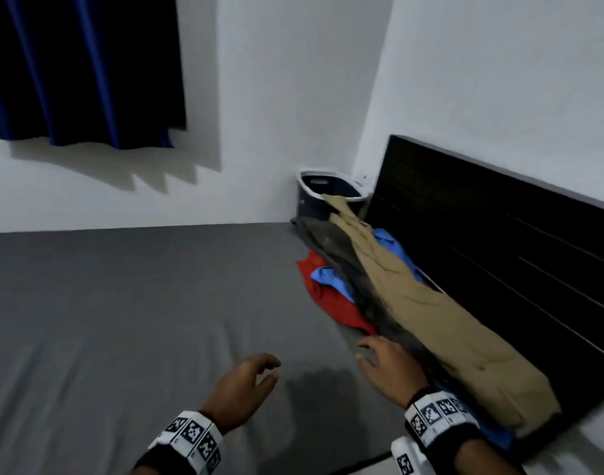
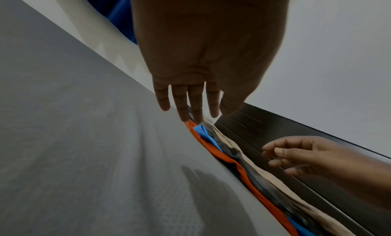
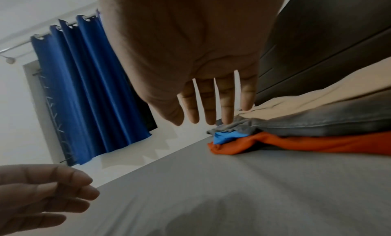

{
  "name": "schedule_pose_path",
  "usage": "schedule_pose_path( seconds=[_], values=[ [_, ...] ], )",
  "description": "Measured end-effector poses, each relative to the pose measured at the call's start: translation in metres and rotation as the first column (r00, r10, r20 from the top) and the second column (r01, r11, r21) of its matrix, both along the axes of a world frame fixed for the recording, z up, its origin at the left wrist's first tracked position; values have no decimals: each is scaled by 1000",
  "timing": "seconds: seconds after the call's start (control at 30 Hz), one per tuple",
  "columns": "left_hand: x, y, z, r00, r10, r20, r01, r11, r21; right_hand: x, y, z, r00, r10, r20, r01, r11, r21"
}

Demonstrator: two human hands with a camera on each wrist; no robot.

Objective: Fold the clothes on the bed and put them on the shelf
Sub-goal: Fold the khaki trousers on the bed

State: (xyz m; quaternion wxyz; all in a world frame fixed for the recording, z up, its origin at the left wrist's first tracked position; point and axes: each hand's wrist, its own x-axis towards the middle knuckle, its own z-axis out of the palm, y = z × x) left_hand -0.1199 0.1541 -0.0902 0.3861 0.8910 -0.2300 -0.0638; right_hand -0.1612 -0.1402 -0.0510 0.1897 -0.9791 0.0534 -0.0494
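Hands (image 1: 240, 385), two, empty; garments (image 1: 406, 299), four, piled.

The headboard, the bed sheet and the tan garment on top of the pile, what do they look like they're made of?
Headboard: looks like dark wood or a wood-look laminate, semi-matte, with thin horizontal grooves and a faint grain.
Bed sheet: grey fabric, matte; the left wrist view shows a fine dotted weave and soft wrinkles.
Tan garment: probably woven cotton, matte, holding stiff creases and seams.

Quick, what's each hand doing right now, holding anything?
Left hand: open, loosely curled, holding nothing.
Right hand: open, fingers spread, beside the clothes, holding nothing.
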Motion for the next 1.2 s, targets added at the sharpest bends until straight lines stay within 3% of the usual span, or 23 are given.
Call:
schedule_pose_path(
  seconds=[0.17, 0.3, 0.4, 0.5, 0.63, 0.77, 0.87, 0.93, 1.0, 1.07, 1.2],
  values=[
    [24, -105, -5, 986, -165, -2, 165, 986, 36, -11, -102, -13, 975, -223, -4, 221, 967, -130],
    [33, -172, -9, 970, -243, -9, 243, 969, 46, -25, -163, -25, 914, -384, -129, 340, 900, -271],
    [33, -208, -16, 957, -289, -22, 290, 956, 43, -34, -191, -34, 904, -365, -220, 325, 925, -197],
    [24, -232, -20, 942, -333, -53, 335, 942, 31, -41, -207, -40, 949, -273, -159, 242, 951, -191],
    [13, -247, -22, 934, -349, -82, 350, 937, 0, -41, -218, -29, 943, -316, -100, 304, 945, -122],
    [4, -248, -10, 935, -337, -110, 328, 940, -95, -41, -206, 3, 933, -359, 21, 358, 926, -115],
    [-7, -250, 4, 896, -367, -249, 302, 916, -263, -37, -170, 24, 937, -325, 127, 328, 945, 3],
    [-18, -252, 19, 811, -472, -346, 284, 834, -473, -32, -136, 32, 946, -260, 194, 242, 964, 112],
    [-28, -249, 31, 771, -555, -313, 294, 745, -599, -26, -103, 35, 957, -225, 183, 179, 954, 240],
    [-33, -236, 43, 810, -509, -292, 245, 745, -620, -21, -76, 36, 970, -197, 144, 128, 913, 387],
    [-24, -188, 55, 848, -284, -448, -63, 785, -617, -21, -29, 37, 997, -8, 71, -36, 807, 589]
  ],
)
